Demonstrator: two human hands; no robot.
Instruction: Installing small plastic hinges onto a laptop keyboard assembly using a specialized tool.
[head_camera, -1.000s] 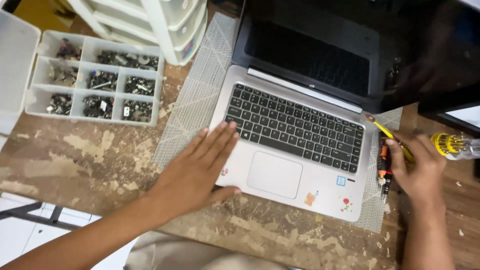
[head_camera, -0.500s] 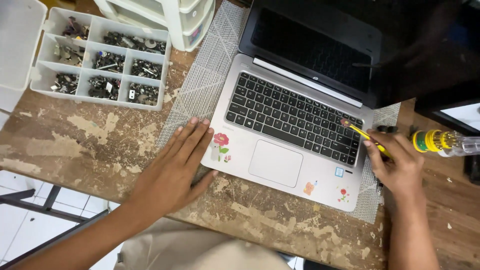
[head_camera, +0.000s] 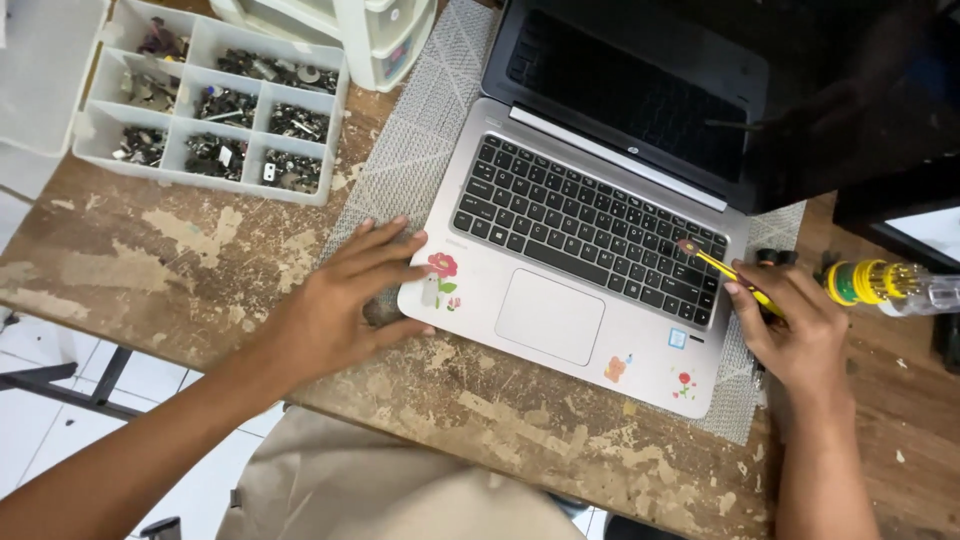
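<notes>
An open silver laptop (head_camera: 560, 310) with a black keyboard and dark screen lies on a grey woven mat (head_camera: 420, 130). Small flower stickers mark its palm rest. My left hand (head_camera: 335, 305) lies flat with spread fingers on the mat, fingertips touching the laptop's front left corner. My right hand (head_camera: 795, 330) rests at the laptop's right edge and holds a thin yellow tool (head_camera: 725, 270), whose dark tip sits over the keyboard's right end.
A clear compartment box (head_camera: 215, 100) of small dark parts sits at the back left on the worn wooden table (head_camera: 130, 260). White drawers (head_camera: 370, 35) stand behind the mat. A yellow-and-clear screwdriver handle (head_camera: 885, 285) lies right of my right hand.
My left hand slid off the palm rest to the laptop's left edge, uncovering the flower sticker. My right hand moved the yellow tool's tip onto the keyboard's right end.
</notes>
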